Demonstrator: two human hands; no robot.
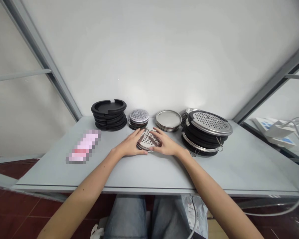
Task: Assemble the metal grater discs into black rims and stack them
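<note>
A round metal grater plate (147, 138) with rows of slotted holes lies near the middle of the grey table. My left hand (131, 145) curves round its left edge, thumb at the front and fingers at the far side. On the opposite edge, my right hand (166, 143) grips it in the same way. Whether the plate rests on another part underneath is hidden. Just behind it stand a small stack of perforated metal discs (139, 115) and a stack of plain shallow metal trays (168, 118).
Black notched rings (109, 114) are piled at the back left. A taller stack of black rings and grater plates with wire clips (206, 132) leans on the right. A blurred pink item (84, 146) lies left. White boxes (276, 131) and a cable sit beyond the right frame post.
</note>
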